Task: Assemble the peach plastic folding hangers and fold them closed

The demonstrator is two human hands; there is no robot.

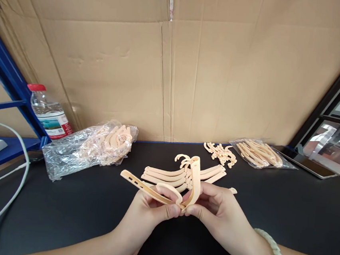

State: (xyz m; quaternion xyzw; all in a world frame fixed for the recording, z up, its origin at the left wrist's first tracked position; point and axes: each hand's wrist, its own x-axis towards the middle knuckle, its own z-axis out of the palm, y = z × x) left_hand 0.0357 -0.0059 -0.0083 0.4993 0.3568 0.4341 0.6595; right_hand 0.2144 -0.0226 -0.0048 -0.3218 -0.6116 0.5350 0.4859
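Both of my hands grip a beige plastic folding hanger [195, 182] in front of me. My left hand [155, 214] is closed on its left arm, which reaches out to the left and shows slots near the tip. The curved hook [168, 189] lies over the left fingers. With thumb and fingers, my right hand [218, 212] pinches the other arm, which points upward. The two arms meet at the joint between my thumbs; its details are partly hidden. Just behind my hands, several beige hangers [165, 173] lie stacked on the black table [95, 220].
A clear bag of beige parts [105, 143] lies at the left, beside a red-capped bottle [51, 112]. Loose hooks [221, 153] and a bag of hanger arms [259, 154] sit at the back right, near a dark flat device [305, 161]. A white cable [23, 169] curves at left.
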